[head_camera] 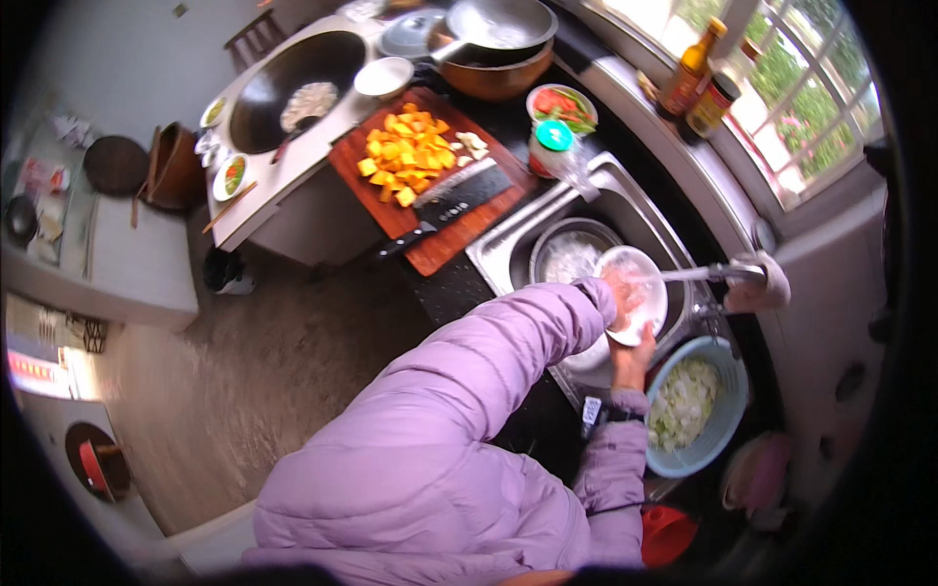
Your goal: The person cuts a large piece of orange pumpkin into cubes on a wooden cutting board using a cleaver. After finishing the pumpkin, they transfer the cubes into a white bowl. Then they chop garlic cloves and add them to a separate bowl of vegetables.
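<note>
A white bowl (656, 282) is tilted over the steel sink (492, 258) under running water from the faucet (722, 272). My right hand (634, 357) grips its lower rim. Inside the bowl rests my left hand (624, 302), blurred by water, so its finger pose is unclear. A round metal basin (614, 231) with water in it sits in the sink just left of the bowl. Close to my right wrist stands a light blue plastic basket (735, 417) with chopped pale green vegetables (685, 403).
Beyond the sink, a wooden cutting board (436, 256) bears orange cubes (407, 154), garlic cloves (475, 143) and a cleaver (465, 198), handle over the edge. A green-lidded jar (553, 137) stands at the sink's corner. Bottles (689, 73) line the windowsill. A large wok (256, 88) is farther left.
</note>
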Demonstrator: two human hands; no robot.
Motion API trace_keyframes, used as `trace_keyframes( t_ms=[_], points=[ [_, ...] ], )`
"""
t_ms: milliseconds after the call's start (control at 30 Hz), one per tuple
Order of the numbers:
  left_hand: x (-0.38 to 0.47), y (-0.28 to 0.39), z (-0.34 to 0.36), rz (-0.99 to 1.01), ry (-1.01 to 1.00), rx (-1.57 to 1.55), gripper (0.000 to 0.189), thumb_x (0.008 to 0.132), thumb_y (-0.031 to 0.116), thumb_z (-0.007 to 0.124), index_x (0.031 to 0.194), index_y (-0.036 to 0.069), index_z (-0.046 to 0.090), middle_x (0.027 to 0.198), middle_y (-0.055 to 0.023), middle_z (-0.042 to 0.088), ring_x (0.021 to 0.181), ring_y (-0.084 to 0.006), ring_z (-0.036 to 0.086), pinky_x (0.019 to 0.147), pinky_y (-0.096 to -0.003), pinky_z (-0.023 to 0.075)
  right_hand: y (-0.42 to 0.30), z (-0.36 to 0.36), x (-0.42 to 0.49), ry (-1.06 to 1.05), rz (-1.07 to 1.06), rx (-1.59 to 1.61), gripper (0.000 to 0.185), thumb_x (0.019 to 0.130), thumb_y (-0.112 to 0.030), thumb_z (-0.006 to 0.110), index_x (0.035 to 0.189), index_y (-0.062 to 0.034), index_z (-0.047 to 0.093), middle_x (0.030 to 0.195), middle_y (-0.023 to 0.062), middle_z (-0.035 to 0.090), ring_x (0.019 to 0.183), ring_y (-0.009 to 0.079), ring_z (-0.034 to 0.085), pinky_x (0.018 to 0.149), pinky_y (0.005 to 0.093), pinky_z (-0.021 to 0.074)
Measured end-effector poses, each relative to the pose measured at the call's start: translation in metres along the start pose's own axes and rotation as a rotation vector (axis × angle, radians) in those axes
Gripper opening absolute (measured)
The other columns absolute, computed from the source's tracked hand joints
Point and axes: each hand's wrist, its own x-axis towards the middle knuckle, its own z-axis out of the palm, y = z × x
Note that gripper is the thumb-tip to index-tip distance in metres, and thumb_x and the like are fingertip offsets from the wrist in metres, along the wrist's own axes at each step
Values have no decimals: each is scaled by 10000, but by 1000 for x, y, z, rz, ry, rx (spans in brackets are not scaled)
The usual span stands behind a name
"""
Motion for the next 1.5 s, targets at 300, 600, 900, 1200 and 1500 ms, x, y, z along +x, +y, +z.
trace_keyframes(
  t_ms=[300, 600, 900, 1200, 1500],
  points=[
    [-68, -47, -42, 449, -194, 452, 425, 853, 448, 508, 1085, 99, 574, 1094, -84, 600, 1063, -252, 546, 917, -422, 396, 10, -6, 33, -114, -130, -85, 495, 945, -305, 370, 1300, 39, 396, 1264, 200, 505, 1146, 344, 507, 1017, 469, 364],
    [-49, -24, -17, 449, 88, -81, 261, 807, 105, 578, 1062, 59, 606, 1021, -120, 649, 915, -325, 620, 792, -385, 487, -98, 25, 12, 239, 230, -873, 674, 846, -657, 383, 1114, -72, 579, 996, 162, 631, 883, 275, 618, 739, 452, 498],
    [-14, 1, -20, -226, 317, -1614, 252, 803, 57, 650, 1046, 2, 619, 946, -76, 653, 824, -169, 618, 749, -305, 490, -188, -21, 8, 600, -512, -461, 259, 912, -181, 425, 945, 45, 547, 752, 116, 578, 566, 193, 582, 468, 268, 489],
    [-54, -15, -11, -271, 405, -1983, 212, 842, 21, 581, 1054, 14, 580, 967, -100, 643, 850, -210, 628, 764, -370, 517, -230, -17, 24, 87, -606, -662, 217, 882, -253, 525, 841, -40, 542, 797, 109, 548, 750, 203, 561, 658, 307, 505],
    [-55, 62, 11, -334, 615, -1338, 195, 811, 198, 518, 825, 26, 610, 840, -208, 634, 796, -359, 618, 681, -450, 470, -15, 75, -31, -6, 67, -921, 510, 780, -432, 693, 1146, -145, 484, 943, 46, 564, 768, 171, 569, 623, 310, 479]
  ],
)
